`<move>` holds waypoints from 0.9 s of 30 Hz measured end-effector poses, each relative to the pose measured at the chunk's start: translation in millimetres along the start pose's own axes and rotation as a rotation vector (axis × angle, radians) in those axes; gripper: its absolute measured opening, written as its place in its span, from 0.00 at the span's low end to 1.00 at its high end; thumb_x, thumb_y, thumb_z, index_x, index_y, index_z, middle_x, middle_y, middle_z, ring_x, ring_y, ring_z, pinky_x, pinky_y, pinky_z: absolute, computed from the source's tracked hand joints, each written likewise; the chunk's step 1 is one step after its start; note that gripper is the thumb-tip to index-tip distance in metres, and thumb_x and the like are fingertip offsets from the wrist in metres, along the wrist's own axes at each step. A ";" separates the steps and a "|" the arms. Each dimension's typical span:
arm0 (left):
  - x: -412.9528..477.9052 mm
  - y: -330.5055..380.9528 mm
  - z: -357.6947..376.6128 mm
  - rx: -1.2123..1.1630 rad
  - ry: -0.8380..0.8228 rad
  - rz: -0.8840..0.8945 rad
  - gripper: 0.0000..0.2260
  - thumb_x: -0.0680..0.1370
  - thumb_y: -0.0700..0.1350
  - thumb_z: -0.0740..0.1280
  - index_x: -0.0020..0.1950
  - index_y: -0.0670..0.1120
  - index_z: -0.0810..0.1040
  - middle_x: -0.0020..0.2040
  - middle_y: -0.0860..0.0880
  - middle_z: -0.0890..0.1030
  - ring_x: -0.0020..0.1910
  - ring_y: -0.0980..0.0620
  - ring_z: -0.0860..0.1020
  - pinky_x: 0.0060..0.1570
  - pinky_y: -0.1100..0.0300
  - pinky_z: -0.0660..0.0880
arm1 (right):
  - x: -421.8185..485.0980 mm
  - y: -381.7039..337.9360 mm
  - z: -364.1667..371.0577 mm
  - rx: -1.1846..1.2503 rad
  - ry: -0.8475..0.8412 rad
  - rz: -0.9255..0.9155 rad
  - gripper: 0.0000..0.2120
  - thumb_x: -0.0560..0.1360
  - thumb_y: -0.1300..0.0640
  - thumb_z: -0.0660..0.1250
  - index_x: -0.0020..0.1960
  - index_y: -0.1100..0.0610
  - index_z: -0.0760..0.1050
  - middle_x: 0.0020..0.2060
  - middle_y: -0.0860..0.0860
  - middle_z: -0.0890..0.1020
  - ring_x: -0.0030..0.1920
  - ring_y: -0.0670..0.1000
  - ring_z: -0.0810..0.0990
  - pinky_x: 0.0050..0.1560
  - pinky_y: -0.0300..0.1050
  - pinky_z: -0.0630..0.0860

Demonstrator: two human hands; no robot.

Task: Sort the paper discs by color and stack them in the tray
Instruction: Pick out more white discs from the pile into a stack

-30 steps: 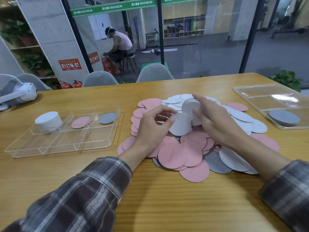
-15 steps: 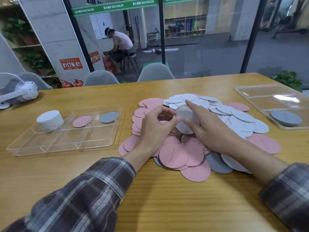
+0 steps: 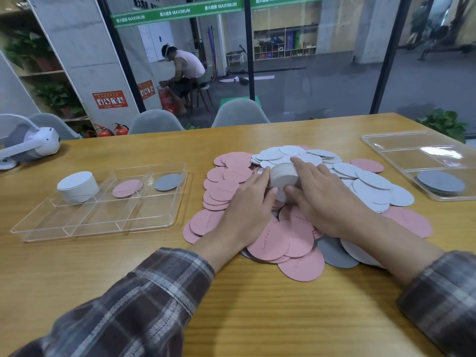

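A heap of pink discs point(image 3: 270, 243), white discs point(image 3: 371, 186) and a few grey discs point(image 3: 334, 253) covers the middle of the table. Over the heap, a tilted stack of white discs point(image 3: 283, 176) is held between both hands: my left hand point(image 3: 247, 202) curls round its left side, my right hand point(image 3: 322, 194) wraps its right side and top. On the left stands a clear divided tray point(image 3: 98, 222) holding a tall white stack point(image 3: 77, 186), a pink disc point(image 3: 127, 188) and a grey disc point(image 3: 168, 182).
A second clear tray point(image 3: 401, 143) at the far right holds a low grey stack point(image 3: 440, 181). A white headset point(image 3: 33, 145) lies at the table's back left. Grey chairs point(image 3: 239, 112) stand behind the table. A person sits beyond the glass.
The loose white discs in my hands have been squared into a compact stack. Both hands have closed in round it, lower over the heap.
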State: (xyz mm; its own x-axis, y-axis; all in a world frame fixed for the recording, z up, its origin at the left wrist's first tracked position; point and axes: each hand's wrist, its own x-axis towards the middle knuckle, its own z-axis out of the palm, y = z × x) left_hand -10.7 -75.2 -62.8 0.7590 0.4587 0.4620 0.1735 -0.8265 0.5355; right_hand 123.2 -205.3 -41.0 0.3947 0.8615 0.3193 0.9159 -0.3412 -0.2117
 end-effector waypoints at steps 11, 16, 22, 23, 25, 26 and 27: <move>-0.8 5.6 -1.5 0.234 0.023 0.082 0.24 0.85 0.46 0.57 0.79 0.36 0.66 0.64 0.41 0.77 0.63 0.41 0.75 0.60 0.42 0.75 | -2.2 -5.0 -2.4 0.116 -0.010 0.010 0.29 0.84 0.48 0.54 0.81 0.56 0.51 0.65 0.54 0.72 0.62 0.56 0.67 0.64 0.53 0.65; -2.3 6.9 3.7 0.296 0.006 0.104 0.24 0.87 0.46 0.55 0.81 0.36 0.61 0.68 0.40 0.75 0.67 0.41 0.74 0.64 0.45 0.74 | -3.3 -3.9 -4.5 0.086 -0.029 0.040 0.31 0.85 0.49 0.52 0.81 0.60 0.44 0.66 0.55 0.71 0.64 0.57 0.66 0.65 0.50 0.63; -1.0 4.2 -6.6 0.139 -0.001 0.113 0.20 0.85 0.42 0.63 0.77 0.38 0.69 0.64 0.43 0.78 0.61 0.45 0.77 0.61 0.50 0.74 | -1.2 3.6 -8.0 0.149 -0.059 0.002 0.19 0.83 0.48 0.55 0.72 0.53 0.63 0.60 0.51 0.75 0.60 0.55 0.69 0.61 0.52 0.67; 0.0 2.5 -9.3 0.077 0.016 0.112 0.19 0.85 0.41 0.65 0.75 0.38 0.73 0.59 0.45 0.79 0.57 0.49 0.78 0.59 0.53 0.74 | -0.9 5.1 -9.0 0.156 -0.052 -0.011 0.18 0.82 0.48 0.56 0.69 0.53 0.66 0.57 0.50 0.76 0.59 0.56 0.70 0.60 0.53 0.68; 2.1 -1.0 -15.4 -0.015 0.037 0.122 0.16 0.83 0.41 0.68 0.70 0.40 0.78 0.51 0.51 0.78 0.47 0.60 0.76 0.55 0.63 0.74 | -0.3 8.7 -11.2 0.164 -0.011 -0.042 0.16 0.81 0.48 0.60 0.66 0.54 0.70 0.54 0.50 0.75 0.57 0.55 0.71 0.59 0.53 0.68; 2.6 -2.0 -17.4 -0.044 0.038 0.131 0.15 0.82 0.40 0.69 0.69 0.41 0.79 0.50 0.53 0.77 0.47 0.62 0.76 0.55 0.66 0.74 | -0.2 10.2 -12.8 0.171 0.016 -0.060 0.16 0.80 0.49 0.63 0.65 0.54 0.72 0.54 0.50 0.74 0.57 0.55 0.71 0.59 0.52 0.69; 2.9 -3.2 -18.2 -0.066 0.039 0.138 0.14 0.81 0.40 0.70 0.67 0.42 0.80 0.50 0.54 0.78 0.48 0.61 0.78 0.55 0.67 0.76 | -0.2 11.5 -14.5 0.184 0.035 -0.074 0.16 0.80 0.49 0.65 0.65 0.54 0.73 0.53 0.49 0.74 0.56 0.53 0.70 0.59 0.51 0.69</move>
State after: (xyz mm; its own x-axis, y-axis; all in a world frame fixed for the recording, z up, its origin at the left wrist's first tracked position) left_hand -20.5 -65.3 -50.3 0.7475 0.3554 0.5611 0.0263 -0.8600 0.5097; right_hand 134.7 -214.8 -30.1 0.3318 0.8669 0.3720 0.9150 -0.1999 -0.3503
